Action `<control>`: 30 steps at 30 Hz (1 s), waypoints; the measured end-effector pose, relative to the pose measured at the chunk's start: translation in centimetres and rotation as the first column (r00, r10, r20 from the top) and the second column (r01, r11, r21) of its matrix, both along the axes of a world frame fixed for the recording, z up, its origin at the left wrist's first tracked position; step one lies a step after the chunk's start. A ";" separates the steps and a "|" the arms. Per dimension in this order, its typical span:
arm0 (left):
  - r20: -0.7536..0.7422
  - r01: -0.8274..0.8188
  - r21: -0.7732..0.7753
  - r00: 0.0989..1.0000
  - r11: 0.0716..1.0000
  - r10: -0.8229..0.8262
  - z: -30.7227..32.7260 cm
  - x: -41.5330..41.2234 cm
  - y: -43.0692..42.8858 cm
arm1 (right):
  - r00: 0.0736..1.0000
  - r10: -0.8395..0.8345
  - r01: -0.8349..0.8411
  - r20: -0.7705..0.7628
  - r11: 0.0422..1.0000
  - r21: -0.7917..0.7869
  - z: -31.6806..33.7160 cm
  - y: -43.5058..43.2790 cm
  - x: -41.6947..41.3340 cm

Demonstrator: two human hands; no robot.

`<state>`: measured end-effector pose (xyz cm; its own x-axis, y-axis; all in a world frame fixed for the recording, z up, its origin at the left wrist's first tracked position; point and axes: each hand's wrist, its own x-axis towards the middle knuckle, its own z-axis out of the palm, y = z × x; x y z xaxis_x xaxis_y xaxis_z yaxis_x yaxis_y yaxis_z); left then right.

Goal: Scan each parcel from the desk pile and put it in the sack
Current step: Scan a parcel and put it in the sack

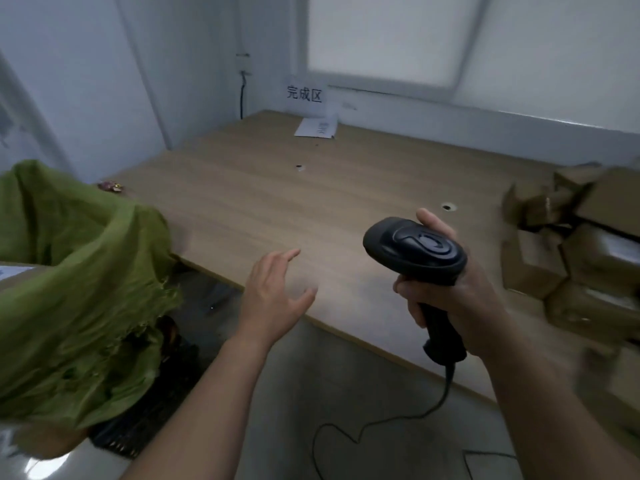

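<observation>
1. The left hand [273, 292] is open and holds nothing, fingers spread and loosely straight. It hovers over the near edge of the desk [311, 188].
2. The right hand [453, 292] is wrapped around the handle of a black scanner [415, 249]. The scanner's head tips up and toward the left hand.
3. The parcels [571, 244], brown boxes blurred in this view, are heaped on the desk just to the right of the right hand. Neither hand touches them.
4. The green sack [79, 278] stands to the left of the left hand, beside the desk's corner, with its mouth slack and open. It is apart from that hand.
5. The desk's near edge runs on a slant from under the sack, beneath the left hand, and on below the right wrist.
6. Bare wood lies between the two hands and stretches beyond them to the wall.
7. Far ahead of the left hand, a paper sheet [317, 128] lies by the wall under a sign [304, 95].
8. The scanner's cable [381, 420] hangs from the handle and loops over the floor between the forearms.
</observation>
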<state>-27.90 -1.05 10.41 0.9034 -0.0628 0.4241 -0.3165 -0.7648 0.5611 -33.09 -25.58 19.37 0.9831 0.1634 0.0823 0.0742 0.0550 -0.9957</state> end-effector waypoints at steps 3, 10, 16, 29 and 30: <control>-0.015 0.077 0.002 0.997 0.997 -0.077 0.5 -1.0 -6.7 | 0.998 -0.068 0.068 0.011 0.998 0.008 -0.2 -5.7 -2.6; 0.004 0.244 0.019 0.970 0.970 -0.244 1.0 -2.6 -19.7 | 0.975 -0.218 0.218 0.031 0.976 -0.004 -0.5 -16.6 -7.6; 0.023 0.418 0.072 0.907 0.905 -0.421 1.1 -3.2 -27.4 | 0.928 -0.370 0.371 0.050 0.929 0.003 -0.4 -22.9 -10.9; -0.148 0.808 0.261 0.574 0.528 -0.805 -1.2 -5.6 -42.6 | 0.768 -0.639 0.637 0.033 0.769 0.052 -2.2 -33.2 -18.6; -0.188 0.822 0.279 0.554 0.496 -0.811 -1.5 -5.6 -43.4 | 0.756 -0.654 0.652 0.037 0.757 0.055 -2.3 -33.6 -19.1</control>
<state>-33.49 -44.49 8.88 0.3922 -0.8951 0.2120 -0.8786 -0.2962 0.3747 -52.16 -59.19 17.03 0.8444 -0.5204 0.1270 0.1553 0.0109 -0.9878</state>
